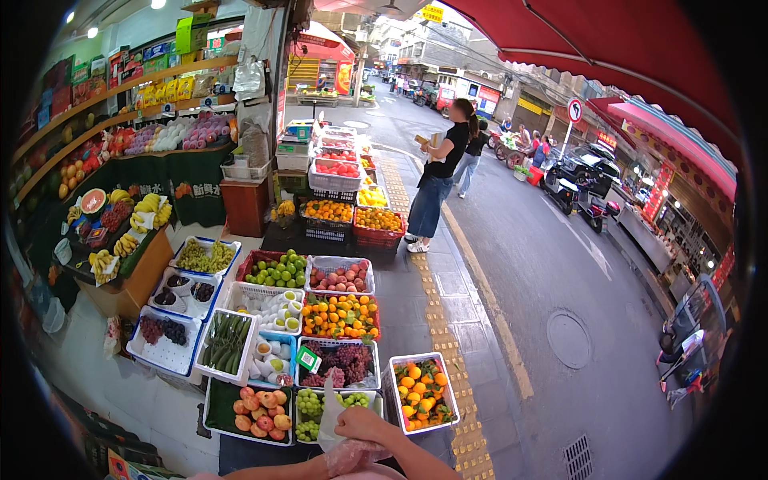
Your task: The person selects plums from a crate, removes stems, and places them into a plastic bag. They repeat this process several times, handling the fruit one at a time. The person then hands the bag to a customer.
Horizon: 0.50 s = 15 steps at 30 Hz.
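Note:
My right hand [361, 422] is curled in a fist at the bottom centre, at the edge of a thin whitish plastic sheet or bag [329, 411] that stands up from it. My left hand [351, 455] is wrapped in clear crinkled plastic and crosses under my right forearm, so its fingers are hidden. Just beyond the hands is a white crate of green grapes [309, 403]. Left of it sits a tray of reddish-yellow pomegranates [261, 414]. A white basket of leafy oranges [422, 393] stands on the right.
Crates of dark red grapes [348, 360], leafy mandarins [339, 316], cucumbers [225, 342] and limes [277, 270] extend ahead. A person in a denim skirt [441, 168] stands by the kerb. The street [510, 270] runs along the right, with a parked scooter [561, 189].

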Available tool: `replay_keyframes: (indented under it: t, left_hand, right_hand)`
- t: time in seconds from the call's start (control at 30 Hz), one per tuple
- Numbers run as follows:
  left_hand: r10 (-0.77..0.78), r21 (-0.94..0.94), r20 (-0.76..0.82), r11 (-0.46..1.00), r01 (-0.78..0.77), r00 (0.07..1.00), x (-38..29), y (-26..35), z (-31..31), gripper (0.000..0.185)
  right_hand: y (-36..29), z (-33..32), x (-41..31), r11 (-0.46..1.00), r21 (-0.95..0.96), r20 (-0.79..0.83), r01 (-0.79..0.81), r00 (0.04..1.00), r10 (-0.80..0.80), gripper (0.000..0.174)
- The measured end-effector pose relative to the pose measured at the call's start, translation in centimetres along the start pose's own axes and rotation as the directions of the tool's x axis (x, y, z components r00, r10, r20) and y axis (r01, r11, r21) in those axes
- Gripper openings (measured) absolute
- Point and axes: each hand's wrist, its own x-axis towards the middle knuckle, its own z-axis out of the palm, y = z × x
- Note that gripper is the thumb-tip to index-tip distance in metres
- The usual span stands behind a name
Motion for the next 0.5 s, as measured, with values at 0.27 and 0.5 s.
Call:
replay_keyframes:
  t: [0.27,0.5]
  left_hand:
    - [-0.003,-0.007,-0.010,1.000,0.003,1.000,-0.2,0.4,0.0,0.028]
    - [0.018,-0.026,-0.028,0.999,-0.019,0.999,-0.6,1.0,0.1,0.028]
  right_hand:
    - [-1.7,-0.8,-1.9,0.915,0.402,-0.383,-0.045,0.899,0.212,0.032]
    - [-0.6,0.5,-0.2,0.983,-0.049,-0.254,-0.175,0.954,0.157,0.034]
